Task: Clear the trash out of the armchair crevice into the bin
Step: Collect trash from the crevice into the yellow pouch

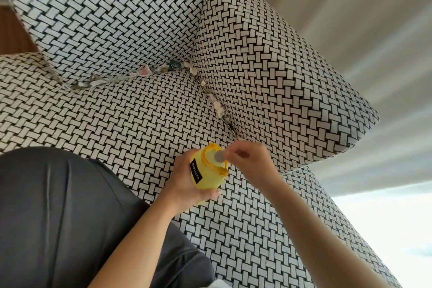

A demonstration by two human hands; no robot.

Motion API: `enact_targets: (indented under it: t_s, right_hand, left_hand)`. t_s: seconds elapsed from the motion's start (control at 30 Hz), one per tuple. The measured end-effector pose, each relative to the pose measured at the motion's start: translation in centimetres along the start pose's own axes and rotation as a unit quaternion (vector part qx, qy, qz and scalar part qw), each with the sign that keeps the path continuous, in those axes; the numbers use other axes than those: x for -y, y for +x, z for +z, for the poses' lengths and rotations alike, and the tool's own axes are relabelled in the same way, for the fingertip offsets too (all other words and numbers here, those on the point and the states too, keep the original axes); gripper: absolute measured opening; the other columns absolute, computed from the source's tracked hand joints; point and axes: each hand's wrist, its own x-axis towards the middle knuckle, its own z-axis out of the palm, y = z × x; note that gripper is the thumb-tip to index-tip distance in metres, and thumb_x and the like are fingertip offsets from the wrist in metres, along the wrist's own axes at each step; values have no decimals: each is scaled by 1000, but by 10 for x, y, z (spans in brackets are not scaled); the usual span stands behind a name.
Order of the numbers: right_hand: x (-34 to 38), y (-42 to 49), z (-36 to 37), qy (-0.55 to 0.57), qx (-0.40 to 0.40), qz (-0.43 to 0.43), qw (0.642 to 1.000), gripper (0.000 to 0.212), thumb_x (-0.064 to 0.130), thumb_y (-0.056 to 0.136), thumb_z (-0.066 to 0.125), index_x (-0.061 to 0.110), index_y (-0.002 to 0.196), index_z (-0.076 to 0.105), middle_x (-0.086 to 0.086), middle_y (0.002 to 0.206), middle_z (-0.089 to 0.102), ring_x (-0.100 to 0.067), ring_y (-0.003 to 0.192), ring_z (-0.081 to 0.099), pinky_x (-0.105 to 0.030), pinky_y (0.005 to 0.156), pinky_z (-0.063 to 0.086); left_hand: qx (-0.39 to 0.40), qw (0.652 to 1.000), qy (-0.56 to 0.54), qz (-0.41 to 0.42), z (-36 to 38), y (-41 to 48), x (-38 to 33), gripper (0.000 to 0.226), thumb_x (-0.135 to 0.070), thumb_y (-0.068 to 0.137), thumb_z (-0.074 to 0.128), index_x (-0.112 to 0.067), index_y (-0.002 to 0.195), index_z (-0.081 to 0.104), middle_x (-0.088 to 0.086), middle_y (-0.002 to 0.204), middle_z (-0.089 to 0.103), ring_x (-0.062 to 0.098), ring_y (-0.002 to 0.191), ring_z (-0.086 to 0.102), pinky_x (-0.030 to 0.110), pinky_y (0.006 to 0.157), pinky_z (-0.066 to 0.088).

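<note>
The trash [216, 103], crumpled paper and wrapper scraps that look light, soft and easily torn, sits wedged in the armchair [268, 65] crevice just beyond the hands; an exposed edge is probably the best place to pinch. The right hand [251, 162] pinches a grey disc [219, 156] over the yellow bin [208, 176], which the left hand [184, 182] grips.

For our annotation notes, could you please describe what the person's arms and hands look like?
The left hand and right hand are bare, without gloves, rings, watch or bracelet, and no sleeve shows up to the frame edge. Dark grey clothing covers the lap.
</note>
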Motion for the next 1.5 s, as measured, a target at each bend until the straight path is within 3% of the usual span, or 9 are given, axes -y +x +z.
enact_targets:
  t_s: [0.17, 0.23, 0.3, 0.43, 0.73, 0.83, 1.0, 1.3, 1.5]
  right_hand:
    - [-22, 8, 1, -80, -97, 12, 992, 17, 9, 91, 53, 12, 90, 69, 7, 63, 61, 1, 42, 49, -11, 44, 41]
    - [-31, 21, -17, -169, -129, 35, 977, 18, 11, 92, 52, 14, 100, 67, 4, 78, 65, 1, 45, 48, -10, 45, 39]
    - [-45, 37, -29, -284, -84, 73, 952, 25, 10, 92, 51, 15, 114, 61, 1, 92, 65, -2, 58, 51, -14, 51, 41]
    - [-69, 56, -18, -404, -12, 155, 901, 29, 12, 94, 47, 16, 122, 55, -3, 88, 61, -12, 68, 58, -24, 55, 50]
    - [-101, 52, 16, -228, -214, 241, 919, 20, 25, 96, 47, 19, 105, 64, -1, 91, 66, -18, 76, 59, -25, 59, 47]
    - [-98, 60, 17, -226, -212, 275, 910, 22, 28, 96, 46, 20, 97, 66, 0, 80, 64, -17, 65, 55, -19, 48, 35]
    - [-97, 70, 17, -227, -171, 326, 902, 27, 33, 97, 40, 21, 93, 64, 0, 72, 60, -15, 60, 50, -20, 50, 33]
    - [-100, 69, 27, -181, -259, 312, 896, 27, 29, 95, 45, 18, 82, 66, -2, 73, 63, -19, 63, 53, -21, 57, 38]
    - [-107, 62, 33, -215, -321, 235, 892, 29, 29, 98, 39, 18, 93, 65, 1, 81, 64, -18, 68, 55, -23, 58, 36]
  left_hand:
    - [14, 1000, 21, -3, -1, 0, 0, 83, -33, 53, 86, -35, 119, 35, -7, 119, 33, -2, 103, 37, 21, 88, 37]
    - [15, 1000, 22, -2, -2, -2, -1, 83, -31, 56, 86, -37, 118, 31, -6, 120, 31, 1, 105, 36, 18, 87, 34]
    - [16, 1000, 19, -2, -2, -2, -2, 84, -31, 57, 86, -38, 118, 30, -6, 121, 31, 5, 107, 36, 18, 87, 33]
    - [19, 1000, 6, -9, -3, -2, -3, 82, -30, 58, 86, -40, 115, 29, -7, 120, 31, 7, 109, 38, 17, 82, 33]
    - [22, 1000, 9, 1, -6, -3, -2, 83, -33, 56, 86, -38, 118, 31, -9, 117, 32, 4, 107, 39, 17, 83, 37]
    - [22, 1000, 15, -11, -6, -3, -5, 84, -35, 56, 86, -37, 120, 32, -12, 116, 31, 2, 104, 40, 21, 83, 37]
    - [26, 999, 3, -18, -7, -5, -5, 86, -34, 57, 86, -36, 122, 31, -11, 119, 30, 4, 105, 40, 15, 79, 34]
    - [32, 999, 10, -20, -9, -7, -4, 91, -38, 56, 86, -34, 128, 31, -13, 118, 30, 4, 106, 40, 21, 83, 36]
    - [35, 999, 18, -24, -10, -6, -5, 87, -40, 57, 85, -39, 124, 30, -14, 119, 31, 3, 107, 41, 23, 84, 37]
